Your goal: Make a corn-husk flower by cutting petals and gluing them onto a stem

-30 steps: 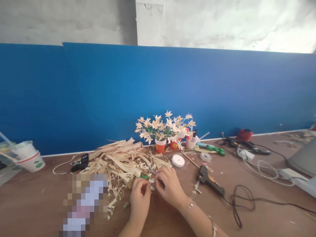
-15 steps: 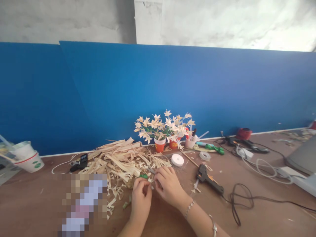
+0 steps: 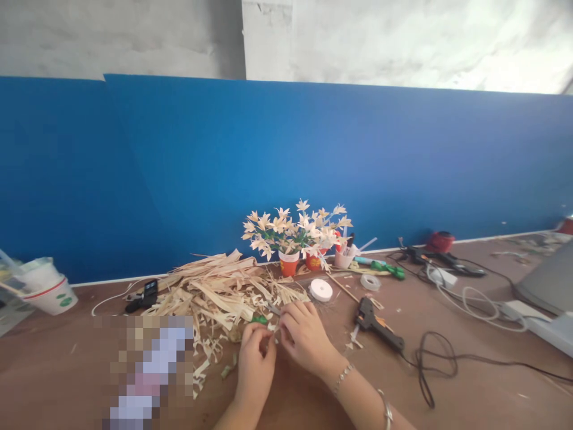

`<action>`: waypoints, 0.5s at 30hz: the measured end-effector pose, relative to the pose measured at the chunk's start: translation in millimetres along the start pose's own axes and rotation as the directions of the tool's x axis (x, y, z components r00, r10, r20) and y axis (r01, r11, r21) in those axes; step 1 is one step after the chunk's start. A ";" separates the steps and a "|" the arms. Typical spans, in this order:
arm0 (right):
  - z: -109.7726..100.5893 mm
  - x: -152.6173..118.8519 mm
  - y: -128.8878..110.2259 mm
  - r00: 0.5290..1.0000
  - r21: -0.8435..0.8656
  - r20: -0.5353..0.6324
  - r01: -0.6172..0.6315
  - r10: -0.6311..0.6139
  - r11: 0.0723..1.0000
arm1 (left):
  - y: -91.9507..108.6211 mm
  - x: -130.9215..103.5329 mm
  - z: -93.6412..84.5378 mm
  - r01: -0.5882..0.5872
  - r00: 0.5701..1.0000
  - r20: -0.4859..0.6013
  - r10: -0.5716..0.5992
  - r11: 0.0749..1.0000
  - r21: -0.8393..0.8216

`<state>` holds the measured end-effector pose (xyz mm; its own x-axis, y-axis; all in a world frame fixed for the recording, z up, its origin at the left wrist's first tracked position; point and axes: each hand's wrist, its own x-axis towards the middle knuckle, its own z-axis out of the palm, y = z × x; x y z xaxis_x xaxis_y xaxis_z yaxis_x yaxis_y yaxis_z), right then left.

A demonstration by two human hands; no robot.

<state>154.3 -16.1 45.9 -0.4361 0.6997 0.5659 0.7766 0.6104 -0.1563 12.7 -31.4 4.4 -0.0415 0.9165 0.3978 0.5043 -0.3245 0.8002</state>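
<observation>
The left hand pinches a small pale piece at its fingertips. Just beside it, the right hand curls around a grey blade. Pale strips lie beyond the left hand on the table.

Left hand pinching, right hand just beside it, fingers curled

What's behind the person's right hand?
Beyond the right hand, a white roll lies on the table, with a pile of pale strips to its left. The hand covers whatever lies directly behind its palm, so that can't be seen.
</observation>
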 end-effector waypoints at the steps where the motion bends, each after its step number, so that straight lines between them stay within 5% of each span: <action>1: 0.3 0.0 0.2 1.000 -0.001 0.000 0.001 -0.001 1.000 | -0.1 0.1 0.2 -0.006 1.000 -0.003 0.006 1.000 -0.003; 9: -5.9 0.6 -3.0 0.999 0.080 -0.010 -0.051 0.052 0.995 | -0.8 1.1 1.0 -0.015 1.000 -0.015 0.015 0.999 -0.045; 15: -3.9 1.1 9.3 0.959 0.487 -0.063 -0.212 0.276 0.847 | -2.1 2.6 0.9 0.019 1.000 0.011 -0.017 0.986 -0.166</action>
<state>162.9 -11.1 48.2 -0.1754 0.8163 0.5504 0.5292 0.5496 -0.6465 12.4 -28.2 3.3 -0.0406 0.9246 0.3789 0.3536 -0.3414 0.8709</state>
